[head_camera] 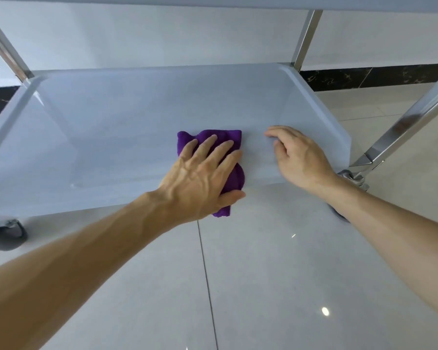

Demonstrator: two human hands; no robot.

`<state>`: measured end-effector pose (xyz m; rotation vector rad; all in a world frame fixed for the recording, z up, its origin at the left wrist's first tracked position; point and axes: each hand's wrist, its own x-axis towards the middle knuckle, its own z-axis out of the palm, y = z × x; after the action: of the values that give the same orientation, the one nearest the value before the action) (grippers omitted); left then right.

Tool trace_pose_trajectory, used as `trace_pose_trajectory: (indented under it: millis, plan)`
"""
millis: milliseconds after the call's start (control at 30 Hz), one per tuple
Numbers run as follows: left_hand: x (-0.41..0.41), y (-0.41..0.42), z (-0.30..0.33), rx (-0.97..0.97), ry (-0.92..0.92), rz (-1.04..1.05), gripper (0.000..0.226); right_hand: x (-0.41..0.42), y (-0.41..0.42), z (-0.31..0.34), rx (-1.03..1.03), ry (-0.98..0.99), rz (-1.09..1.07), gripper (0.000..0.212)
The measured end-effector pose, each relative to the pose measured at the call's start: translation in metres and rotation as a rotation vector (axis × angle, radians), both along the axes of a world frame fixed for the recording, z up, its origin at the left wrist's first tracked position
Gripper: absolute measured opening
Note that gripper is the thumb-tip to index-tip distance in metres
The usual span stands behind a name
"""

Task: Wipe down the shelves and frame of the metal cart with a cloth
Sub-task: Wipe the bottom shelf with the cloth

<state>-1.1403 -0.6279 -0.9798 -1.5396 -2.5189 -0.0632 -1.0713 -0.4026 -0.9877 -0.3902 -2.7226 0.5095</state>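
Note:
A purple cloth (pixel 228 140) lies on the lower shelf (pixel 116 127) of the metal cart, near its front edge, with one corner hanging over that edge. My left hand (pixel 202 175) presses flat on the cloth, fingers spread and thumb hooked over the shelf's front lip. My right hand (pixel 299 155) rests on the shelf just right of the cloth, fingers curled loosely, holding nothing. The shelf is pale grey with raised rims. Shiny steel posts rise at the back left (pixel 5 51), back right (pixel 306 36) and front right (pixel 400 127).
The underside of an upper shelf (pixel 213 1) runs across the top. Caster wheels sit at the front left (pixel 5 236) and front right (pixel 354 178). Glossy light floor tiles (pixel 263 286) lie below. A white wall with a dark marble skirting (pixel 374 77) stands behind.

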Motion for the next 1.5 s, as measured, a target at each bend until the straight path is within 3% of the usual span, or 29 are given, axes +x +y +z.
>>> trace_pose_trajectory:
  millis: [333,667,900,1100,1300,1433,1500]
  plan:
    - [-0.042,-0.156,0.006,0.022,-0.087,0.326,0.104,-0.009,-0.013,0.007,0.011,-0.062,-0.047,0.036]
    - [-0.023,-0.083,-0.002,0.076,-0.006,0.111,0.101,-0.066,-0.122,0.008,-0.052,-0.037,0.232,0.034]
    - [-0.049,-0.184,-0.003,0.124,0.001,0.218,0.092,-0.066,-0.116,-0.002,-0.031,-0.029,0.227,0.035]
    - [-0.071,-0.278,0.007,0.015,0.072,0.32,0.098,-0.066,-0.119,-0.001,-0.029,0.003,0.219,0.034]
    - [-0.077,-0.301,0.015,-0.077,0.147,0.318,0.086,-0.067,-0.124,0.0,-0.053,0.015,0.206,0.034]
    - [-0.068,-0.303,0.033,-0.043,0.161,0.272,0.055,-0.066,-0.126,0.0,-0.022,0.032,0.203,0.033]
    - [-0.056,-0.294,0.044,0.06,0.109,0.353,0.041,-0.067,-0.126,0.003,-0.038,0.003,0.201,0.033]
